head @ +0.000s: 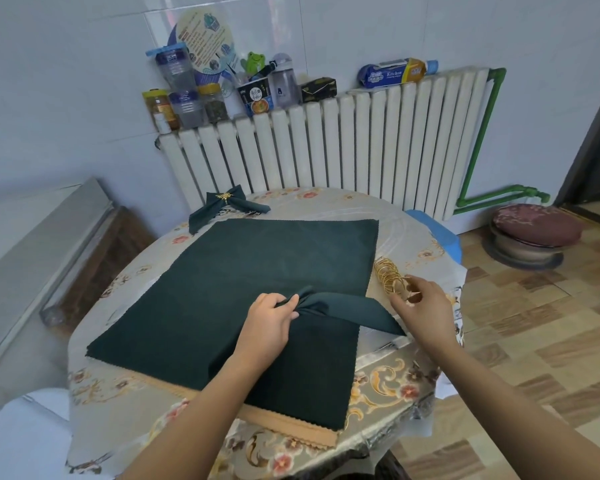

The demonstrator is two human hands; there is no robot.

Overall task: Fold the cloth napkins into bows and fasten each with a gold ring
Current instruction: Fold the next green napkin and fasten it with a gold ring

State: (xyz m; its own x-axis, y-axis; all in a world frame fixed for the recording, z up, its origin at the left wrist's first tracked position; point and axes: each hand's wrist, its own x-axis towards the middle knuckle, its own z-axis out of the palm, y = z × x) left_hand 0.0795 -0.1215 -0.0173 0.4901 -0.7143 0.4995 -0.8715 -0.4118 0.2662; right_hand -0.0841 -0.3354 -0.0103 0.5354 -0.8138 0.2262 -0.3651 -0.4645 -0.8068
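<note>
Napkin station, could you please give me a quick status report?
Left hand pinches the gathered napkin at its middle. Right hand at the gold rings, fingers on one. One finished bow at far edge. Nothing in the way.

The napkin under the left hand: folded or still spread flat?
Folded: the napkin is gathered at its middle, pinched by the left hand.
</note>
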